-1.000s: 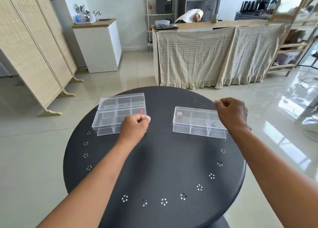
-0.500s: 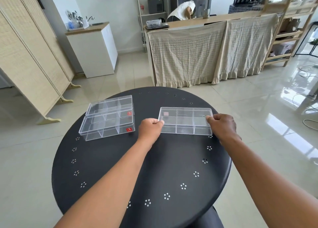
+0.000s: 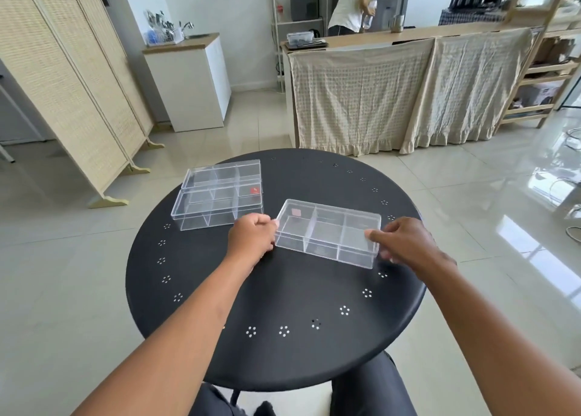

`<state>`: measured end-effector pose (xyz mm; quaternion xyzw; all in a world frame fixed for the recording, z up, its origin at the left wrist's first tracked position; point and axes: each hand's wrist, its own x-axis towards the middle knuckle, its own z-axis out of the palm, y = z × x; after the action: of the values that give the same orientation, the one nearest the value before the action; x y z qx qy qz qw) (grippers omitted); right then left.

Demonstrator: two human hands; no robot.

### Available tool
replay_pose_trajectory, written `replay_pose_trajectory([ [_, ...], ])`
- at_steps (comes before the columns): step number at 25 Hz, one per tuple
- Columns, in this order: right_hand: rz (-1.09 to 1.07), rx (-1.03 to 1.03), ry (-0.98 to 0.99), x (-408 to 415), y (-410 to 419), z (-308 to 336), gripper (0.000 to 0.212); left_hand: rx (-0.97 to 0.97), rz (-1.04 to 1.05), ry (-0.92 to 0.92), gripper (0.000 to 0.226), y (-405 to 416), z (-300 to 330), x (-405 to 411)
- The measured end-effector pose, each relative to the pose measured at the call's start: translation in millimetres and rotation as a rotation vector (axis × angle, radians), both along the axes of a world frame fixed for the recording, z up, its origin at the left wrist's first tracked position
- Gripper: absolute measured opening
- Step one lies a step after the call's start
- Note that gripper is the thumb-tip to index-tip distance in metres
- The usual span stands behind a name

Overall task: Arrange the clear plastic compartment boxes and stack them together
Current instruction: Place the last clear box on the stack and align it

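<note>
Three clear plastic compartment boxes lie on a round black table (image 3: 283, 296). Two sit side by side at the far left: the back box (image 3: 224, 173) and the front box (image 3: 217, 206), each with a red sticker. The third box (image 3: 327, 231) lies in the middle, turned slightly. My left hand (image 3: 251, 235) is closed on its left end. My right hand (image 3: 405, 242) holds its right end with thumb and fingers.
A folding woven screen (image 3: 63, 79) stands at the left, a white cabinet (image 3: 191, 82) behind it. A cloth-draped counter (image 3: 393, 91) crosses the back, with a person (image 3: 352, 3) behind it. Wooden shelves (image 3: 547, 69) stand at the right. My knees show below the table.
My left hand left the left boxes and went to the third box. Both hands took hold of its ends, and the box has shifted toward the table's middle.
</note>
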<state>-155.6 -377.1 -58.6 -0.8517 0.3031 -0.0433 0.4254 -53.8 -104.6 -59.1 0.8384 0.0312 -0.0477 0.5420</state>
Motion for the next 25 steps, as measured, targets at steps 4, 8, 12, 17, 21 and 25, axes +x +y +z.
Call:
replay_pose_trajectory([
  [4,0.144,-0.166,0.011,-15,10,20,0.07,0.047,-0.027,0.172,0.038,7,12,-20],
  [8,0.262,-0.219,-0.024,-18,32,31,0.031,0.034,-0.208,0.217,0.034,-4,17,-31],
  [12,0.36,-0.061,0.055,-24,49,33,0.035,0.23,-0.044,0.054,0.036,16,25,-28],
  [17,0.237,-0.189,-0.163,21,56,31,0.035,0.28,-0.12,0.3,0.057,60,32,-53],
  [21,0.285,-0.158,-0.102,50,63,24,0.05,0.251,-0.245,0.542,0.067,69,24,-74],
  [25,0.297,-0.042,-0.039,49,72,9,0.037,0.107,-0.043,0.423,0.052,96,18,-58],
])
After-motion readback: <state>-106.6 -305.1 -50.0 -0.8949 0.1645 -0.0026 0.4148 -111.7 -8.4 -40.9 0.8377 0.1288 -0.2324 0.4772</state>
